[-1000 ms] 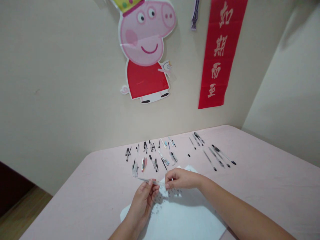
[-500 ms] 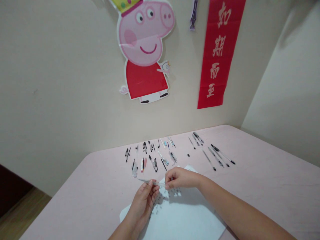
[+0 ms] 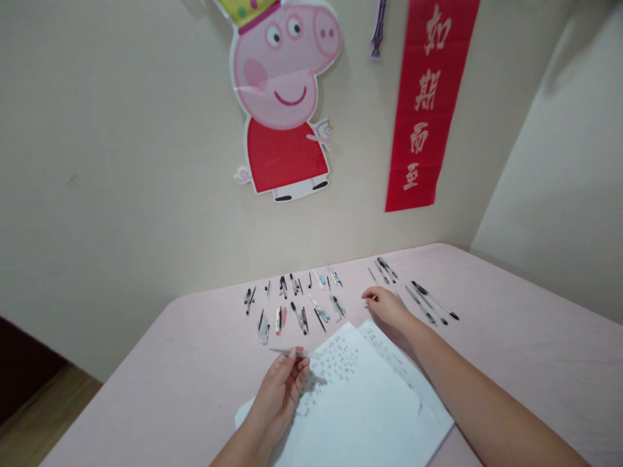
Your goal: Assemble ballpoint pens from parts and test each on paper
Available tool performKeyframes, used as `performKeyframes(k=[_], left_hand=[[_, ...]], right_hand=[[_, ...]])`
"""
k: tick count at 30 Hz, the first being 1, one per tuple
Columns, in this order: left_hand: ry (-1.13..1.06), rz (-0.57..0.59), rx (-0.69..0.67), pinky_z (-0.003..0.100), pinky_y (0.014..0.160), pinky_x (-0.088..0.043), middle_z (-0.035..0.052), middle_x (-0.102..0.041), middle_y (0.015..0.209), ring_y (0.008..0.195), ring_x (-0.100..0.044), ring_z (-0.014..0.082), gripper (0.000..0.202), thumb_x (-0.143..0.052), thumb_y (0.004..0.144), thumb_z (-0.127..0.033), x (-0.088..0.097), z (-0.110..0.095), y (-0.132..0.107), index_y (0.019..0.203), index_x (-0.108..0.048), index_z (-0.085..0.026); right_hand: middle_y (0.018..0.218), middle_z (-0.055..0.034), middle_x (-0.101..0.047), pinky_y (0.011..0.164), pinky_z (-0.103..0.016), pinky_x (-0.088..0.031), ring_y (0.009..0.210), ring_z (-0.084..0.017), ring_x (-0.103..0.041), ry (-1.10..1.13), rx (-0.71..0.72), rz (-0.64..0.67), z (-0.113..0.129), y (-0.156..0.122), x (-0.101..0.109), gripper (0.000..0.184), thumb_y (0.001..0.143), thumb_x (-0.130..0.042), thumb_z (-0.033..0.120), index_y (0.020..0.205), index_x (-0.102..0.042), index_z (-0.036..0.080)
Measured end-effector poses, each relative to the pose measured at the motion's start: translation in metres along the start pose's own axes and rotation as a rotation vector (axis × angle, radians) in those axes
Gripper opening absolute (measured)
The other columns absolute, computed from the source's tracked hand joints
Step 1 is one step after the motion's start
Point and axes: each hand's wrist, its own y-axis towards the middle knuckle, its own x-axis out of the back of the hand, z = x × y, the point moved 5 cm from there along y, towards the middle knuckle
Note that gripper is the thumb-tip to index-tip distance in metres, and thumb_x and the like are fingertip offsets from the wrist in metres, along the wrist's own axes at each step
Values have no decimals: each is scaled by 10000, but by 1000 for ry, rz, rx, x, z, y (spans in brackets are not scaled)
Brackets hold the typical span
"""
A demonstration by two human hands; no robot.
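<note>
My left hand (image 3: 287,383) is closed round a thin, clear pen barrel (image 3: 280,351) above the left edge of the white paper sheets (image 3: 360,408). The barrel sticks out to the left past my thumb, pointing away from the sheets. My right hand (image 3: 387,308) is down at the table beyond the paper's far corner, with thumb and fingertips pinched together. Whatever lies between those fingertips is too small and too covered to make out. Small dark marks are spread over the far part of the sheets.
Several dismantled pens and pen parts (image 3: 296,318) lie in rows along the back of the pink tabletop (image 3: 160,363). More pens (image 3: 421,301) lie at the back right, partly behind my right hand. A wall with a pig cutout (image 3: 287,155) and a red banner (image 3: 418,130) stands behind.
My right hand has moved away from the barrel, right and farther back, to the spot where a small black piece lay, now hidden. My left hand has stayed in place with the barrel.
</note>
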Motion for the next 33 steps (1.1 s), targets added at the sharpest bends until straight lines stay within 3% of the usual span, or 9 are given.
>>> performKeyframes(k=[5, 10, 18, 22, 27, 30, 33], left_hand=[[4, 0, -5, 171, 563, -571, 52, -637, 658, 576, -648, 99, 155, -512, 841, -53, 2, 1, 2, 742, -626, -87], [12, -1, -6, 167, 566, -570, 47, -638, 651, 575, -644, 91, 147, -514, 844, -62, 3, 2, 3, 754, -627, -89], [4, -23, 0, 161, 551, -568, 42, -638, 642, 567, -645, 92, 141, -521, 837, -51, -1, 0, -1, 745, -621, -91], [2, -8, -2, 163, 551, -569, 41, -640, 635, 564, -647, 97, 134, -531, 831, -55, 0, 0, -1, 738, -617, -98], [-9, 11, -3, 168, 563, -570, 44, -642, 643, 580, -654, 104, 128, -533, 831, -61, 2, 1, 2, 746, -620, -100], [-8, 17, -5, 167, 568, -569, 46, -640, 646, 582, -652, 100, 134, -528, 834, -57, 3, 1, 3, 744, -620, -94], [-8, 24, -10, 168, 573, -568, 48, -643, 651, 590, -652, 97, 136, -523, 836, -52, 3, 1, 4, 750, -622, -88]], right_hand=[[906, -92, -658, 782, -276, -411, 830, -175, -581, -77, -28, -46, -30, 5, 4, 279, 728, -451, 55, 872, -675, 141], [897, -77, -642, 774, -268, -409, 810, -174, -573, -128, 10, -17, -20, -1, 4, 230, 739, -525, 131, 905, -681, 158], [809, -63, -617, 713, -267, -388, 760, -172, -550, -179, 45, -21, -10, -5, 7, 127, 707, -543, 135, 790, -636, 157], [719, -15, -602, 630, -247, -388, 673, -150, -543, -76, 17, -49, -11, -4, 6, 146, 692, -507, 130, 805, -586, 179], [632, 20, -539, 512, -229, -379, 572, -130, -515, 243, -30, -45, 1, -5, -1, 105, 669, -518, 182, 773, -526, 194], [652, 35, -514, 441, -203, -357, 518, -106, -489, 384, -63, 9, 15, -7, -6, 175, 655, -528, 202, 829, -519, 197], [685, 20, -527, 454, -197, -378, 555, -99, -486, 445, 19, 80, 38, -11, -9, 183, 635, -557, 200, 816, -551, 173]])
